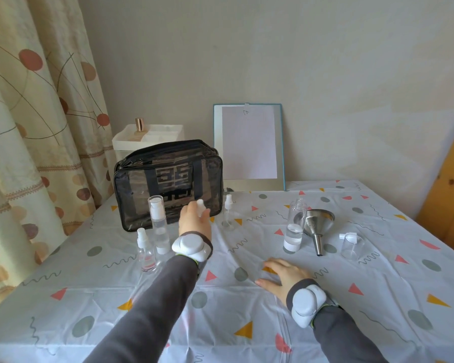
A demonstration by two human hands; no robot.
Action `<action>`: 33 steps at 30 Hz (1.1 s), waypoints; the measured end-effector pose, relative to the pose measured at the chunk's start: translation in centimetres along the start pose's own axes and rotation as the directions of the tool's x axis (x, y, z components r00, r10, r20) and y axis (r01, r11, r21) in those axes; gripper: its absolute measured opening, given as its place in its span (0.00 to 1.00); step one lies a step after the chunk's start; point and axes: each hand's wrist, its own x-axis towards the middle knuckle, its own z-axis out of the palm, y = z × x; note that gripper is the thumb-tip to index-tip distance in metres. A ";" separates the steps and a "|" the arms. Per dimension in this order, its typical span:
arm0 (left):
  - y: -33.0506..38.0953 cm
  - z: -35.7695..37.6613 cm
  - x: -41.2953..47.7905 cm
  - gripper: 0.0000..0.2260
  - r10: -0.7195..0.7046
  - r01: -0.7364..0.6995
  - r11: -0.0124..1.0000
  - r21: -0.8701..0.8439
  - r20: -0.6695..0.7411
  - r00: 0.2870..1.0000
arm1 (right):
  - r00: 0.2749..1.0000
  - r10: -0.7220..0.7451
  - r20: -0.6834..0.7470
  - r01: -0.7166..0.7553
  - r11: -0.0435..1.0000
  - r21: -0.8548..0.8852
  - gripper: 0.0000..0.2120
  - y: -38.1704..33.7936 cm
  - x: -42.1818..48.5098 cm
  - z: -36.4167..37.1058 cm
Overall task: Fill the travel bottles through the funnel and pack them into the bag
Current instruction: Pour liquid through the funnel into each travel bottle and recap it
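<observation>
Your right hand (283, 277) lies flat, fingers spread, on worktop (247, 323) | left hand (194, 221) clamped on spray bottle (200, 206) before bag (168, 182) | funnel (315, 226) right | bag print unreadable

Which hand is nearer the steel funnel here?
Right. The right hand lies flat on the tablecloth just in front of and left of the funnel. The left hand is farther left, at a small bottle before the bag.
</observation>
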 end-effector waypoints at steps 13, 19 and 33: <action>-0.7 0.9 -8.0 0.12 0.154 -0.059 0.955 -0.291 0.317 0.936 | 0.999 0.012 -0.033 -0.013 1.000 -0.015 0.22 -0.3 -0.5 0.1; -1.0 1.2 -8.5 0.12 0.182 -0.119 0.966 -0.230 0.275 0.944 | 0.998 0.057 -0.035 -0.051 0.986 0.159 0.20 -0.7 -0.1 -0.6; -1.4 2.6 -9.3 0.06 0.110 -0.082 0.988 -0.134 0.219 0.969 | 0.965 0.052 -0.258 0.030 0.952 0.304 0.17 -6.9 1.2 -2.5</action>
